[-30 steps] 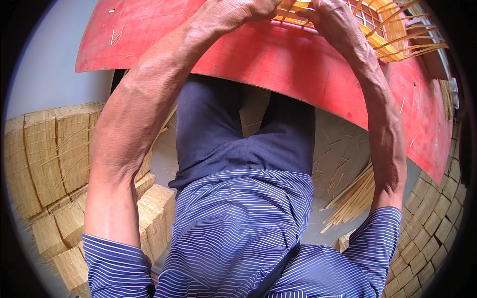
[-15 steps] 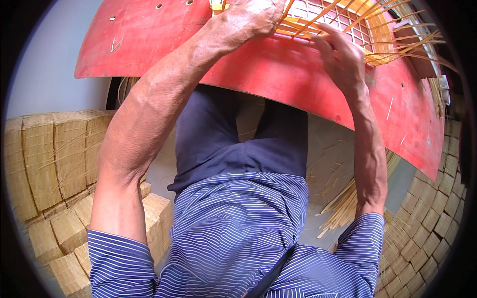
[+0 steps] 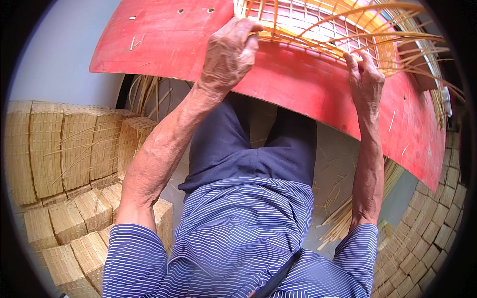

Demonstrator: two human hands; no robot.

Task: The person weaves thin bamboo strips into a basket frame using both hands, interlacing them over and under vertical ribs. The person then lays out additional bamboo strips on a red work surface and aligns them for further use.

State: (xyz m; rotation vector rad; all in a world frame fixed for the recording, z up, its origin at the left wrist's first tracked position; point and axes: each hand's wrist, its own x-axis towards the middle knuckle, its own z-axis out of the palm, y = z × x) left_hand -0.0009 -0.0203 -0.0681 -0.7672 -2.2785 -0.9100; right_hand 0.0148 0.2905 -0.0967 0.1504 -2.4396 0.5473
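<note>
Both hands, the left hand point(image 3: 229, 53) and right hand point(image 3: 366, 77), pinch the near edge point(image 3: 298, 39) of the half-woven basket point(image 3: 386, 50) on the far right of the red table point(image 3: 161, 42). It looks light and springy; loose strips point(image 3: 397, 36) could split, so grip the woven edge.

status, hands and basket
Left hand and right hand pinching near side of woven basket. Basket on red board. Loose strips jut past right hand.

looking over everything in view before me, i can read no text, label, brand, number or sign.
</note>
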